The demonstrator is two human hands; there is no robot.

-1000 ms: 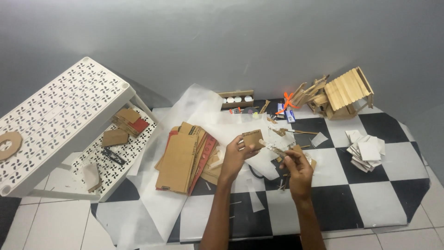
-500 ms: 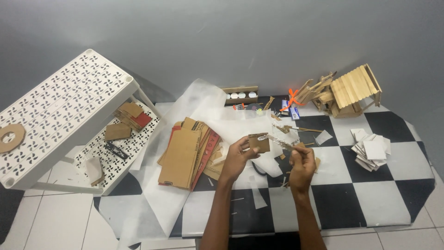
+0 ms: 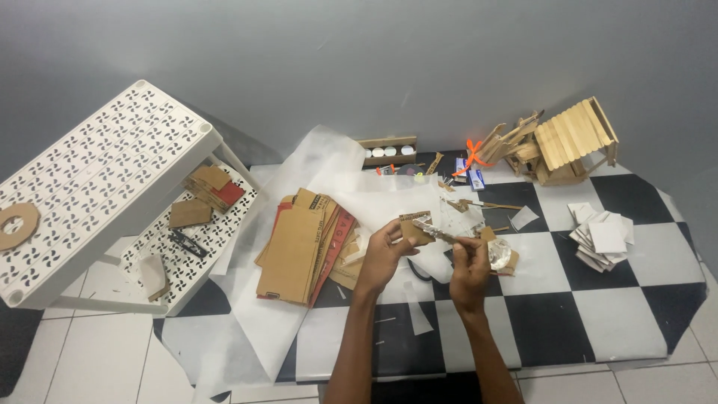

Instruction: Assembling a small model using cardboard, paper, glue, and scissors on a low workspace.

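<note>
Both hands have drawn slightly closer together over the past second, with the small cardboard piece (image 3: 413, 228) lifted a little higher above the checkered floor mat (image 3: 568, 322). The left hand (image 3: 384, 254) is closed around that cardboard piece, thumb and fingers clamped on its lower edge, holding it up in the air over a sheet of white paper (image 3: 374, 198). The right hand (image 3: 471, 262) pinches the near end of a thin metallic tool (image 3: 437, 233), whose tip rests against the cardboard piece; what kind of tool it is cannot be told. Just left of the hands lies a stack of flattened cardboard sheets (image 3: 299, 243), some with red faces. A white perforated shelf rack (image 3: 97, 179) stands at far left: its top tier bears a cardboard ring (image 3: 16, 224), and its lower tier holds loose cardboard scraps (image 3: 209, 187) and a small dark tool (image 3: 187, 243). Against the grey wall sits a narrow wooden tray (image 3: 385, 150) holding a row of small round pots. At upper right stands a miniature house of wooden sticks (image 3: 568, 142), and well to the right of the hands lies a pile of white square cards (image 3: 602, 236).
</note>
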